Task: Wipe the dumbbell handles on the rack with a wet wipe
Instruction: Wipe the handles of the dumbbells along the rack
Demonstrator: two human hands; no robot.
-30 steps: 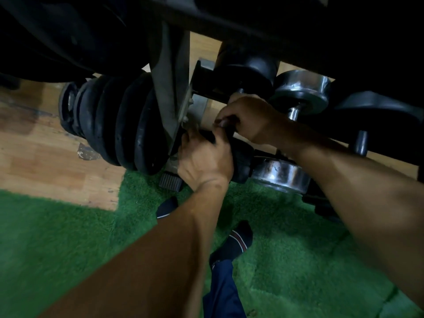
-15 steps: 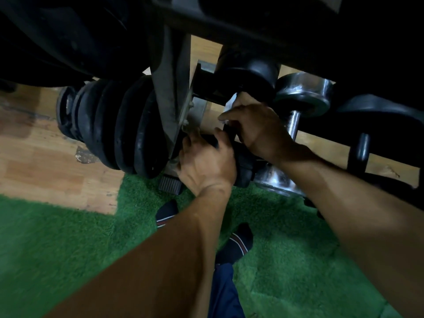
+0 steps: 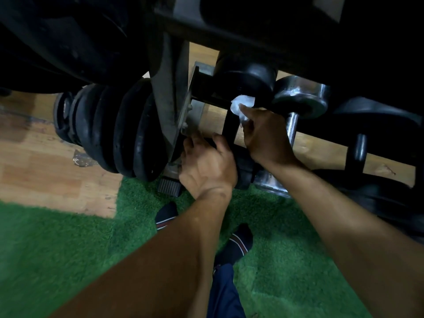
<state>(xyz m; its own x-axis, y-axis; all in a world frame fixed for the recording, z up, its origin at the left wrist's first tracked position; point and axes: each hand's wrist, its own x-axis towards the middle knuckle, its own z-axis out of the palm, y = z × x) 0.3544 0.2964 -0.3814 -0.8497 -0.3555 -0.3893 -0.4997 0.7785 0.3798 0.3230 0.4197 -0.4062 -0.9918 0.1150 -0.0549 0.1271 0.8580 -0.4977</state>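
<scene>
A black dumbbell lies on the rack's lowest rail, and its dark handle (image 3: 230,128) runs between its two heads. My left hand (image 3: 206,165) grips the near head of that dumbbell, fingers curled over its edge. My right hand (image 3: 263,136) pinches a crumpled white wet wipe (image 3: 242,104) at the handle's far end, just below the black far head (image 3: 245,76). To the right sits a chrome dumbbell (image 3: 300,97) with a knurled steel handle (image 3: 291,129).
A dark rack upright (image 3: 168,95) stands left of my hands. A stack of black weight plates (image 3: 114,129) hangs left of it. Another black dumbbell handle (image 3: 358,150) is at the right. Below are green turf (image 3: 57,253), wooden floor (image 3: 34,171) and my socked feet (image 3: 236,244).
My right hand has slid away from me along the black handle toward the far head, so the white wipe now shows. The left hand has kept its hold.
</scene>
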